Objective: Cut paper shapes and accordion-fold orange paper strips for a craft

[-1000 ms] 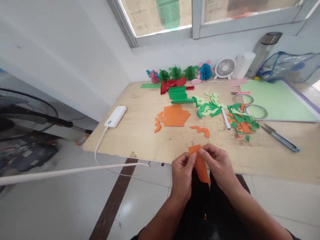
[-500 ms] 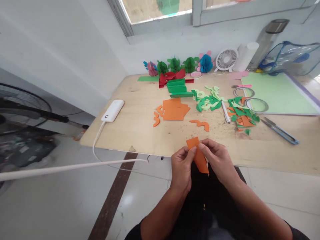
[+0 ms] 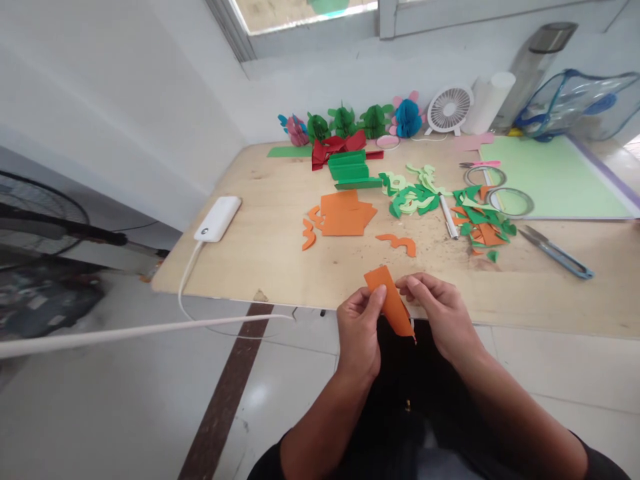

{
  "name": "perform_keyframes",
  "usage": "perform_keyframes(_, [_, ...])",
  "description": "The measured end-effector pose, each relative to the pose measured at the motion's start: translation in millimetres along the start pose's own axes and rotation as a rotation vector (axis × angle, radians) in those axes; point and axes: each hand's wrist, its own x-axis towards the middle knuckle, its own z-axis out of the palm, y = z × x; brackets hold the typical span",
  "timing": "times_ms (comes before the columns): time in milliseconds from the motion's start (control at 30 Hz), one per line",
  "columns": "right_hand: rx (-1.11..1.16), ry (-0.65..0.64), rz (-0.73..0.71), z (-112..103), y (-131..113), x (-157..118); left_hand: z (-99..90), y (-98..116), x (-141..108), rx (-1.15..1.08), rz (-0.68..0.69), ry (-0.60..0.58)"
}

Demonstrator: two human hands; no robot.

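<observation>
Left hand [image 3: 359, 337]: thumb presses the folded orange paper strip [image 3: 393, 308] against the fingers behind.
Right hand [image 3: 445, 310]: thumb and forefinger almost meet beside the strip; whether they touch it, I cannot tell.
Folded strip: at the tabletop [image 3: 280, 267]'s front edge, long axis slanting from far left to near right; left hand is nearer.
Wavy orange cutouts [image 3: 410, 246]: one behind the strip, at least two beside the orange sheets [image 3: 344, 220].
Toward right edge: one snips [image 3: 557, 253].
Back edge: five honeycomb paper balls [image 3: 345, 125].
</observation>
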Motion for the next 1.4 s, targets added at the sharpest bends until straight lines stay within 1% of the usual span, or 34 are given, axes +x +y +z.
perform_keyframes(100, [-0.003,-0.058,0.012,0.7,-0.9,0.9,0.3,-1.4,0.2,0.019,0.003,-0.003])
perform_keyframes(167, [-0.018,-0.064,0.015,1.9,-2.0,1.8,0.8,-2.5,-0.1,0.033,0.023,-0.011])
perform_keyframes(267, [-0.057,-0.042,0.009,3.3,-3.0,3.7,2.2,-3.3,-0.4,0.038,0.038,-0.014])
perform_keyframes(400, [-0.081,-0.014,0.006,3.9,-3.0,5.5,3.5,-3.5,-0.4,0.048,0.022,-0.018])
perform_keyframes(533, [-0.129,0.026,-0.033,4.6,-3.4,5.5,3.0,-4.5,-0.9,0.065,0.01,-0.041])
perform_keyframes(600, [-0.137,0.041,-0.029,5.0,-3.9,5.4,2.6,-5.0,-1.0,0.065,0.005,-0.054])
perform_keyframes(733, [-0.022,0.022,0.03,4.1,-4.2,6.1,2.9,-4.7,-0.2,0.035,-0.028,-0.074])
perform_keyframes(833, [0.075,-0.029,0.077,1.4,-4.1,6.7,3.8,-3.5,0.7,-0.006,-0.075,-0.089])
perform_keyframes(1000, [0.059,-0.105,0.089,-2.6,-4.6,4.9,3.8,-2.6,1.0,-0.055,-0.12,-0.089])
perform_keyframes(1067, [0.034,-0.104,0.089,-2.4,-4.4,3.9,3.2,-3.4,0.8,-0.052,-0.113,-0.082])
perform_keyframes(1200, [0.028,-0.041,0.095,-0.2,-2.4,3.8,2.5,-5.2,0.5,-0.041,-0.086,-0.095])
perform_keyframes(1400, [0.126,-0.042,0.162,0.2,-2.6,4.1,3.2,-4.4,0.5,-0.041,-0.093,-0.126])
